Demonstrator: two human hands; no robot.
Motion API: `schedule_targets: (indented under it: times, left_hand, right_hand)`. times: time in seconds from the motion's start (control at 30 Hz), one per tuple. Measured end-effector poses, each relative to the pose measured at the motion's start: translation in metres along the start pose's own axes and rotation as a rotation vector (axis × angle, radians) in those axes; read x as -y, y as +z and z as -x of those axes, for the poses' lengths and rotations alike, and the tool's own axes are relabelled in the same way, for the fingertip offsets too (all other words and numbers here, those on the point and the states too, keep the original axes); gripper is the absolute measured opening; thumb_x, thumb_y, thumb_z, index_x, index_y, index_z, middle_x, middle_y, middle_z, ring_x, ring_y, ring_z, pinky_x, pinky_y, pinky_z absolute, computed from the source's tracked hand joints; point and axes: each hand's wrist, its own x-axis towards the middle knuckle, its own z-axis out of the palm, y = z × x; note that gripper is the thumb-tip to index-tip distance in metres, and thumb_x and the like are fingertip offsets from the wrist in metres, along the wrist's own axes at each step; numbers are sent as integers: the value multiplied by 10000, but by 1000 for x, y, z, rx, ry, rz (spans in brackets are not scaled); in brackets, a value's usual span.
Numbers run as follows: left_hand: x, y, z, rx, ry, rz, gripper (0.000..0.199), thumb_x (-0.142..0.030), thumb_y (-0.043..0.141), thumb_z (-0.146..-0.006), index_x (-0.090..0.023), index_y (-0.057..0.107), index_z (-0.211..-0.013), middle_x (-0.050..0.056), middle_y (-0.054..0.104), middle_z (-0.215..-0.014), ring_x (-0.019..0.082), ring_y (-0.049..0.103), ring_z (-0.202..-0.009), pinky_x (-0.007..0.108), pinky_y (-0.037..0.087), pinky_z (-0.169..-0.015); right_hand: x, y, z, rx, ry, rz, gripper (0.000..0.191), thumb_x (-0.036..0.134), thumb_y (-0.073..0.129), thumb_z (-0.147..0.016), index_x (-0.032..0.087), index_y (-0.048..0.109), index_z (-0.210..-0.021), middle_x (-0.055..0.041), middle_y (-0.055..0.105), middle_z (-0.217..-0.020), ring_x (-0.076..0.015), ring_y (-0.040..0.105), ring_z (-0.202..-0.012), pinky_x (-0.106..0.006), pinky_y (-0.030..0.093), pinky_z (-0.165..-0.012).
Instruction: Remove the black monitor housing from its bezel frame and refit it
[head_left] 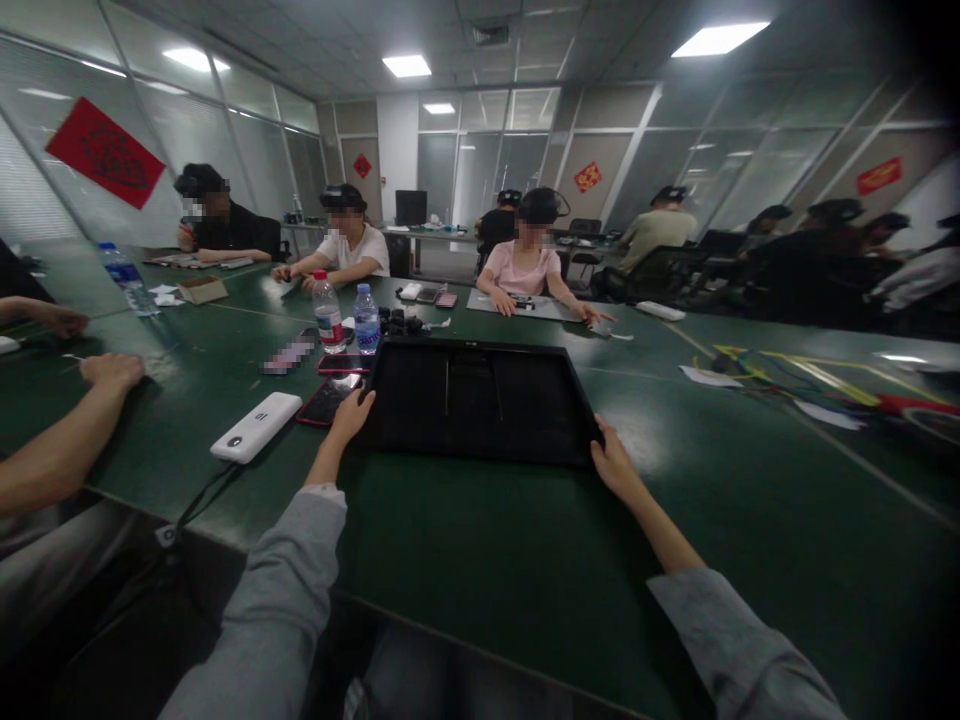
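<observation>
A black flat-panel monitor (480,405) lies screen-up in front of me, with a small light logo on its far bezel. My left hand (351,415) is closed on its left edge, the thumb lying along the frame. On the opposite side my right hand (613,458) grips the right edge near the close corner. The fingers under the frame are hidden on both sides. Just left of my left hand lies a dark phone with a red edge (324,402). Whether the monitor rests fully on the green table (480,540) or is slightly raised, I cannot tell.
Two water bottles, one red-capped (328,318) and one blue-capped (367,322), stand beyond the monitor's left corner. A white power bank (256,428) with a strap lies left. A co-worker's arm (64,440) rests farther left. Coloured cables (795,375) lie right. Several people sit opposite.
</observation>
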Motion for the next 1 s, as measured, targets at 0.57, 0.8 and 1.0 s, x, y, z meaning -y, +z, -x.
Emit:
schedule_targets:
  times: [0.57, 0.8, 1.0]
  left_hand:
    - [4, 0, -4, 37, -14, -37, 472, -497, 480, -963, -137, 665, -1206, 164, 713, -1189, 306, 655, -1128, 397, 475, -983]
    - [6, 1, -4, 43, 3, -33, 489, -512, 460, -967, -132, 663, -1199, 179, 712, -1189, 327, 650, -1142, 427, 469, -991]
    - [7, 4, -4, 17, -8, 14, 559, -489, 518, -956, -130, 541, -1385, 195, 659, -1313, 318, 610, -1238, 431, 434, -1051]
  right_hand:
    - [7, -2, 1, 3, 2, 21, 649, 343, 408, -920, 136, 340, -1531, -181, 453, -1514, -313, 430, -1411, -529, 348, -1176]
    - [11, -3, 0, 13, 48, 16, 659, 334, 430, -901, 155, 344, -1530, -167, 465, -1505, -316, 442, -1399, -537, 348, -1173]
    - [9, -4, 0, 5, 36, -5, 669, 317, 470, -882, 182, 355, -1527, -152, 472, -1504, -316, 441, -1400, -556, 338, -1176]
